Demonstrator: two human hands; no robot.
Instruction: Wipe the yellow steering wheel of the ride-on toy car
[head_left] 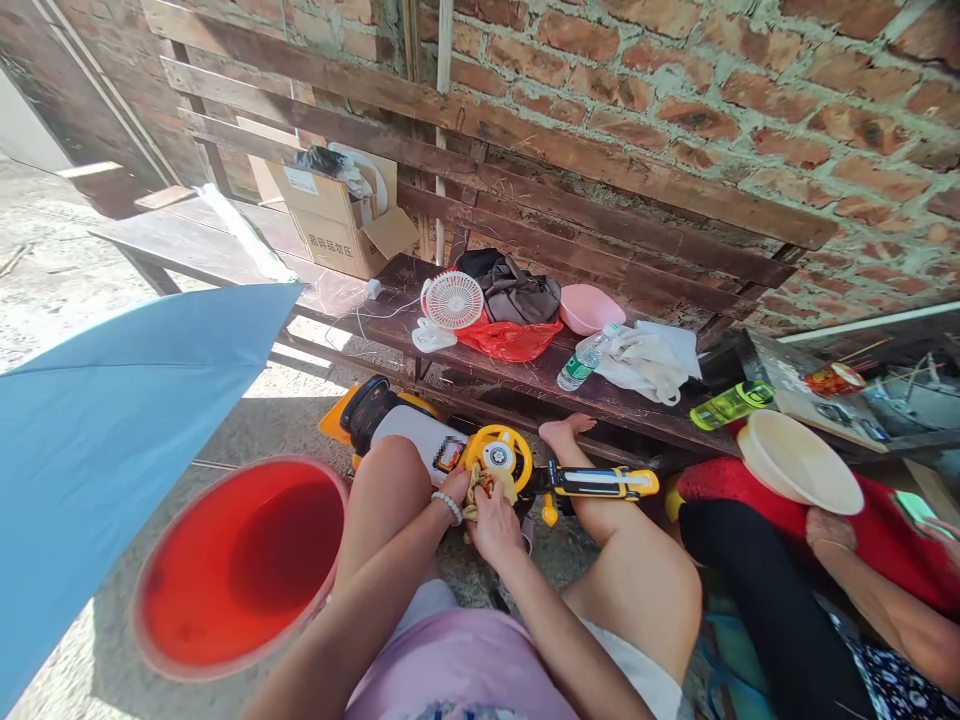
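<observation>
In front of my lap, both hands meet on a small yellowish-green, folded bundle (pixel 474 492) with reddish-brown bits showing in it; its exact kind is unclear. My left hand (pixel 456 486), a beaded bracelet on its wrist, closes round the bundle's left side. From the right, my right hand (pixel 495 524) pinches it, fingers bent and pressed against it. Just beyond the hands is the yellow steering wheel (pixel 501 452) of a toy ride-on excavator (pixel 411 430), whose yellow and black arm (pixel 604 483) points right between my knees.
A large red tub (pixel 240 570) stands left, beneath a blue umbrella (pixel 150 400). The wooden bench (pixel 517 378) holds a cardboard box (pixel 330 220), a fan (pixel 453 300), a red bag (pixel 510 340) and a water bottle (pixel 589 357). At right, another person's hand (pixel 831 528) touches a cream basin (pixel 799 462).
</observation>
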